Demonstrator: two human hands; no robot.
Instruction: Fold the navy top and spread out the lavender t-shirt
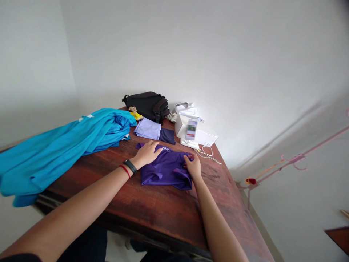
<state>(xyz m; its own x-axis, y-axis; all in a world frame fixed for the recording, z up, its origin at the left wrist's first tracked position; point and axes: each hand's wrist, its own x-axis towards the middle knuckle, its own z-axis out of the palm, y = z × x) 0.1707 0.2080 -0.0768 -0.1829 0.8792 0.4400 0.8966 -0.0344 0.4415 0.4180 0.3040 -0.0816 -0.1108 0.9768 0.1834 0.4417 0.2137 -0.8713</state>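
The purple cloth (pixel 160 170) is lying on the table (pixel 124 194) between the two hands. The left hand (pixel 147 154) is resting on its far left part, fingers loosely spread; the right hand (pixel 194 166) is curling its fingers at the right edge, whether gripping I cannot tell. The reddish-brown table is standing against a pale wall (pixel 163 47). The cloth's printed edge is facing that wall, its longer axis seemingly running sideways.

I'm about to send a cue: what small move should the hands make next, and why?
Probably smooth the purple cloth with the left hand: folds ripple across its near part, while that hand lies spread at its far left and the right hand is at its right edge.
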